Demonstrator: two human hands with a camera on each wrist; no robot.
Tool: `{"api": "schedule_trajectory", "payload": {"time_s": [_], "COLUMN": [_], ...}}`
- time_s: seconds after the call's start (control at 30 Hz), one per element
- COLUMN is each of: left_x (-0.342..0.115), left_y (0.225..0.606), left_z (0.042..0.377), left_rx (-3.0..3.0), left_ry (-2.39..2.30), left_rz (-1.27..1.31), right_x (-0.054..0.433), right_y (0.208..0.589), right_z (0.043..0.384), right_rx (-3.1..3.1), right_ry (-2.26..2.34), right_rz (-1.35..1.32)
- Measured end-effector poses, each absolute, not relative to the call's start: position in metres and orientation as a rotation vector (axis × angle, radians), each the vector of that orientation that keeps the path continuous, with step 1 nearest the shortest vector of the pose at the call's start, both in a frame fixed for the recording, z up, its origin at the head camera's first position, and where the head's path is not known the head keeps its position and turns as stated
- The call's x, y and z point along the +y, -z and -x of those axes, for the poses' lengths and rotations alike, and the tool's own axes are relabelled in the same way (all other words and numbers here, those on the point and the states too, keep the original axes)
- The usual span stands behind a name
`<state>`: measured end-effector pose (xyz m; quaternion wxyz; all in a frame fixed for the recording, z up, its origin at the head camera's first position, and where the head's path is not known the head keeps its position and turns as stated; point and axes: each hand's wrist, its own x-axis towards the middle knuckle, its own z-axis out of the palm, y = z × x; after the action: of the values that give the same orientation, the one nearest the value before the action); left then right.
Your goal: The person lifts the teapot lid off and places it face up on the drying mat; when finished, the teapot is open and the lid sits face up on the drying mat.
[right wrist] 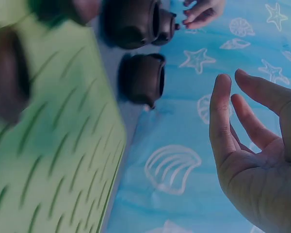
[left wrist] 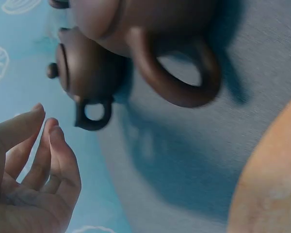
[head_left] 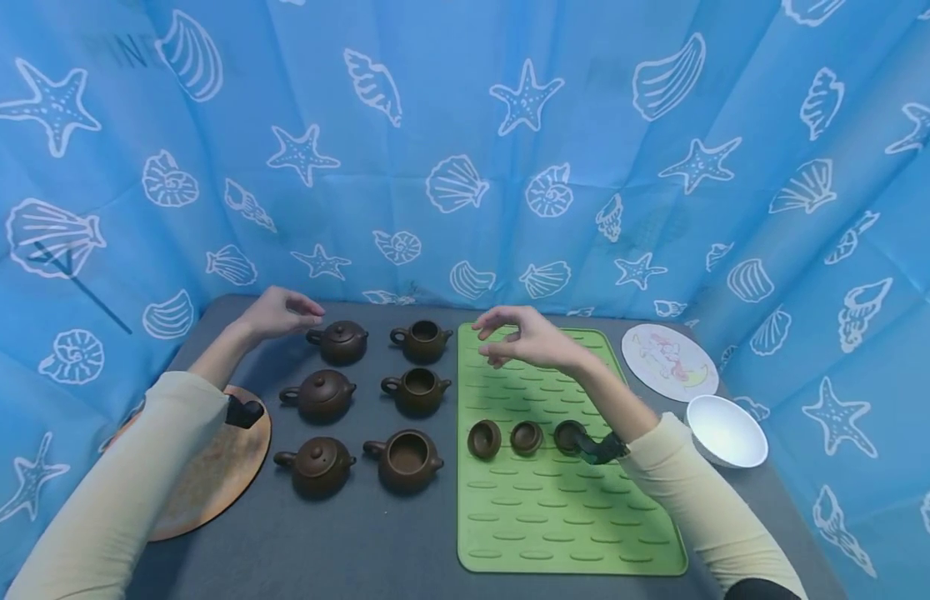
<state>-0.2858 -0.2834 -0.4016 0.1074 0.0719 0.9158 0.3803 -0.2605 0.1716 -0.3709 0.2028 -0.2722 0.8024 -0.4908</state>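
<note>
My left hand (head_left: 280,312) hovers at the back left, fingers loosely bent and holding nothing. Nearest to it is the lidded brown teapot (head_left: 342,342) of the back row; in the left wrist view that teapot's handle (left wrist: 93,116) lies just beyond the fingertips, apart from them. My right hand (head_left: 527,337) floats over the back of the green mat (head_left: 570,533), also holding nothing, its fingers relaxed. To its left stands a lidless brown pot (head_left: 423,342) with a side handle. Three small brown cups (head_left: 483,439) sit in a row on the mat, nearer to me.
Two more lidded teapots (head_left: 318,396) stand in the left column, two more lidless pots (head_left: 407,461) beside them. A round brown board (head_left: 217,483) lies at left. At right are a white oval plate with a drawing (head_left: 669,362) and a white bowl (head_left: 727,431). A blue curtain (head_left: 465,150) hangs behind.
</note>
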Motion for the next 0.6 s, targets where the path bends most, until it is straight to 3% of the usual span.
{"api": "schedule_trajectory", "payload": {"time_s": [0.6], "left_x": [-0.293], "left_y": [0.424], "left_z": [0.283], "left_rx": [2.701], "left_ry": [-1.105], "left_rz": [-0.166], "right_x": [0.05], "right_y": [0.369], "right_z": [0.297], "right_rx": [2.14], "right_ry": [1.457], "right_rz": [0.719]}}
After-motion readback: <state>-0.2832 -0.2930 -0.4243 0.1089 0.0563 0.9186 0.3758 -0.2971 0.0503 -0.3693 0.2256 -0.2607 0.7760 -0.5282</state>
